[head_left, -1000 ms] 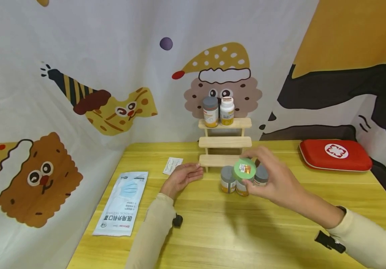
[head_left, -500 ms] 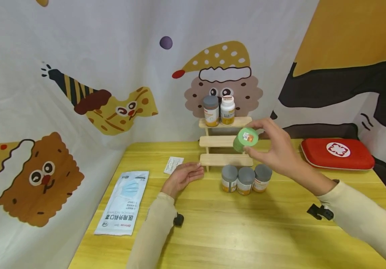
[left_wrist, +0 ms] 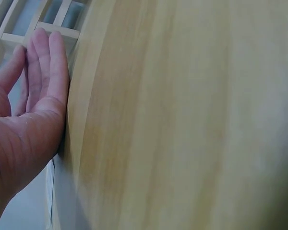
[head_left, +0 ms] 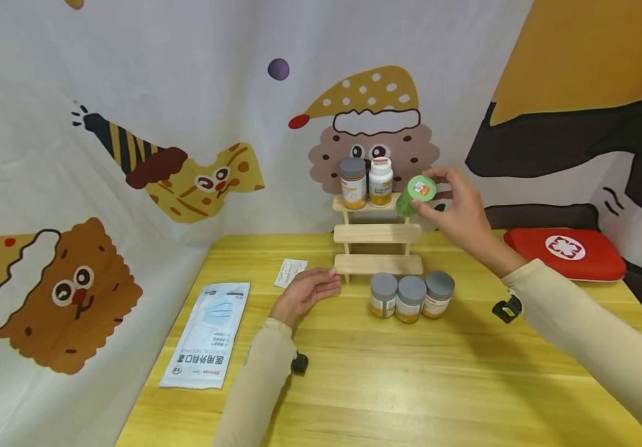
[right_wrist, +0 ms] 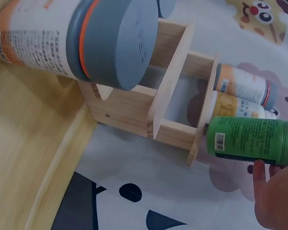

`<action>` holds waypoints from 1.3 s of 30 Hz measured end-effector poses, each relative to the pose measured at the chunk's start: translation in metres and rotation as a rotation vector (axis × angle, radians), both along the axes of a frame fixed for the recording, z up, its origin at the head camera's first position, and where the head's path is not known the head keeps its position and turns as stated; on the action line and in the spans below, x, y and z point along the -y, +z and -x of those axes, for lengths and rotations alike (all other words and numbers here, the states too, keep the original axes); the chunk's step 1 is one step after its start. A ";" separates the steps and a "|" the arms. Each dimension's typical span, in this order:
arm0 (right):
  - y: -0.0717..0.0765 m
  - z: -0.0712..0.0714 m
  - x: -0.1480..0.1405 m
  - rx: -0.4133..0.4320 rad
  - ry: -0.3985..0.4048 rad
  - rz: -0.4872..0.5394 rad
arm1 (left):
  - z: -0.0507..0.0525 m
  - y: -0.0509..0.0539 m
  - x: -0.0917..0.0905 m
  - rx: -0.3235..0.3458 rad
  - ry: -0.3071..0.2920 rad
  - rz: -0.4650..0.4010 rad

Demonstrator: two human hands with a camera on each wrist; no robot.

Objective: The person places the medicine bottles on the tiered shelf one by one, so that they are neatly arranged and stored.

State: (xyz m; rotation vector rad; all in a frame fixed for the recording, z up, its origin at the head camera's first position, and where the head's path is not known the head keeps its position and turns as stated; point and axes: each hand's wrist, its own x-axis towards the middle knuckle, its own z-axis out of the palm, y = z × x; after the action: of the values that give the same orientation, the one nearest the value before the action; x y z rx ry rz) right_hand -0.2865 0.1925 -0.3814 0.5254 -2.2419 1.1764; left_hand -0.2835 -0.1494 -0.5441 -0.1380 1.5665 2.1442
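Observation:
My right hand (head_left: 457, 208) pinches a green bottle (head_left: 415, 194) at the right end of the top tier of a wooden rack (head_left: 377, 233). In the right wrist view the green bottle (right_wrist: 249, 140) is beside a white bottle (right_wrist: 235, 106) on that tier; whether its base touches the wood I cannot tell. A grey-lidded bottle (head_left: 353, 184) stands left of the white bottle (head_left: 380, 182). My left hand (head_left: 305, 294) rests on its edge on the table, fingers extended, fingertips at the rack's lower left corner; in the left wrist view this hand (left_wrist: 38, 96) holds nothing.
Three grey-lidded jars (head_left: 410, 299) stand on the table before the rack's right side. A red case (head_left: 565, 253) lies at the back right. On the left are a face mask packet (head_left: 206, 335) and a small paper (head_left: 290, 272). A patterned cloth (head_left: 198, 74) hangs behind.
The green bottle has been raised by my right hand from above the three jars to the top tier. My left hand stays beside the rack.

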 end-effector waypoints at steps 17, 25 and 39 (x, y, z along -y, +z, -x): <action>0.005 0.035 0.004 0.081 -0.066 0.086 | 0.000 -0.001 0.000 0.016 0.001 -0.015; 0.014 0.045 0.005 0.224 -0.099 0.128 | 0.001 -0.002 0.000 0.019 0.007 -0.024; 0.012 0.054 0.009 0.260 -0.147 0.136 | 0.001 -0.001 -0.001 0.008 0.000 -0.019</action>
State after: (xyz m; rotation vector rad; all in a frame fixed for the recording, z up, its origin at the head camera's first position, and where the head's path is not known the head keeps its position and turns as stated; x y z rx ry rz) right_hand -0.3409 0.1833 -0.3691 0.1573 -2.3455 1.3730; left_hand -0.2849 -0.1482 -0.5451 -0.1400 1.5418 2.1554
